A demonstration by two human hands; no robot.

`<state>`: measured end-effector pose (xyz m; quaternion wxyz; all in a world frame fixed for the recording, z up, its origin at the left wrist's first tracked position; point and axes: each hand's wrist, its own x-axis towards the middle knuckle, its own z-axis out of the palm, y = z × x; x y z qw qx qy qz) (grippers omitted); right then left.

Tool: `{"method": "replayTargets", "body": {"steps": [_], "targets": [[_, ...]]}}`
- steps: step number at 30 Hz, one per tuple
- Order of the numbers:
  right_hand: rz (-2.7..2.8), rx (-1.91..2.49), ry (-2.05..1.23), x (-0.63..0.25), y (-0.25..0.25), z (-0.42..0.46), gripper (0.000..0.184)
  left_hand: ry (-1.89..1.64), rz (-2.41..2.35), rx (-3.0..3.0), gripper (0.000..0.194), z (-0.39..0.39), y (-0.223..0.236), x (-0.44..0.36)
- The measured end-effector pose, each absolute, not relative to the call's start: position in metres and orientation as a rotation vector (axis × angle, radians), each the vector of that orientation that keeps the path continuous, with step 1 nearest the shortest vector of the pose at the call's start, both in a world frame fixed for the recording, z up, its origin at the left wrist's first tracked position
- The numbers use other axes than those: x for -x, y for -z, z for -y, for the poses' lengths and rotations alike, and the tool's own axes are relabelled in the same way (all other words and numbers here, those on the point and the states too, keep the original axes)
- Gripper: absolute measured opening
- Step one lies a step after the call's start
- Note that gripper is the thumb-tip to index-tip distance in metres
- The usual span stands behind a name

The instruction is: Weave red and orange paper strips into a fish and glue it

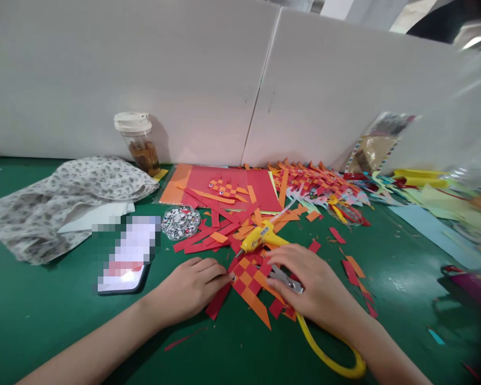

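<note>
Just nearer the person than the yellow glue gun lies a red-and-orange woven paper fish, its left edge pinched in the left hand beside a small eye. The right hand curls over scissors; whether it grips them, I cannot tell. Best keep the weave flat and fingertips clear of the possibly hot nozzle. Paper strips litter the green table around the gun; a white partition stands behind it.

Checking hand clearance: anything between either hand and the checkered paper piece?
Left hand: nothing visible; its fingertips meet the left edge of the checkered paper piece. Right hand: yes, the scissors' metal part, beside the piece's right side.
</note>
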<state>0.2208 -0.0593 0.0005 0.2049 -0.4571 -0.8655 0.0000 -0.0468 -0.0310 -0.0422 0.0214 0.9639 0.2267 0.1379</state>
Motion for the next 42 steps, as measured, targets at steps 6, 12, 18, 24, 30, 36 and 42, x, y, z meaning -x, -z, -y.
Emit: {"method": "replayTargets", "body": {"steps": [6,12,18,24,30,36,42], "targets": [[2.642,1.159,0.078,-0.212,0.0,0.082,0.029,-0.528,-0.712,-2.88,0.03,0.029,0.046,0.048],[2.63,0.857,0.533,-0.207,0.014,0.085,0.031,-0.641,-0.767,-2.845,0.028,0.029,0.048,0.048],[2.49,0.86,0.562,-0.202,0.007,0.092,0.03,-0.897,-0.901,-2.762,0.028,0.029,0.044,0.049],[2.473,0.852,0.554,-0.187,-0.01,0.105,0.033,-1.15,-0.759,-2.952,0.026,0.038,0.032,0.049],[2.349,0.854,0.468,-0.205,-0.003,0.102,0.026,-1.304,-0.78,-2.858,0.015,0.027,-0.004,0.057],[2.072,1.3,0.344,-0.233,0.011,0.066,0.027,-1.749,-1.488,-2.375,0.017,-0.033,-0.064,0.06],[2.12,1.428,0.273,-0.235,0.024,0.056,0.019,-1.217,-1.671,-2.846,0.021,-0.092,-0.057,0.031]]}}
